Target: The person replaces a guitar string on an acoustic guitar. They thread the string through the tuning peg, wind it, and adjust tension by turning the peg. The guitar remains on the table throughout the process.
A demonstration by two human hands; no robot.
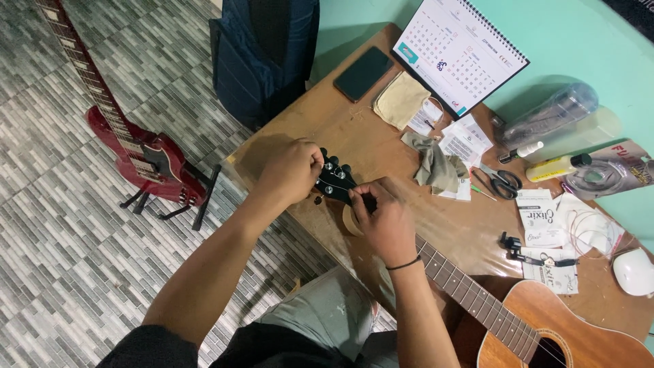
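**Both hands on the headstock**

Acoustic guitar (pixel 545 327) lies flat across the table (pixel 320 123), body at lower right, neck (pixel 463 286) running up-left to the black headstock (pixel 335 180) near the table's front edge.

Left hand (pixel 289 170): fingers pinched at the upper-left side of the headstock, on the tuners (pixel 334 169). Clenched; exact peg under the fingertips is hidden.

Right hand (pixel 385 218): closed around the neck end of the headstock, thumb and fingers wrapped over it. Black band (pixel 403 263) on that wrist. Whether it also holds a string — cannot tell.

A tape roll (pixel 350 221) sits under the neck, just below the right hand.

Around it on the table:
- phone (pixel 363 72), face down, far end
- tan cloth (pixel 400 99) beside it, desk calendar (pixel 460 51) standing behind
- grey rag (pixel 436 167) and paper slips, mid-table
- scissors (pixel 503 182), spray bottles, a clear tube at right
- string packets (pixel 541 218), a black capo (pixel 514 247), a white mouse (pixel 633 271) at far right

Off the table: red electric guitar (pixel 146 160) on a floor stand at left; dark gig bag (pixel 266 54) leaning against the table's far-left corner.
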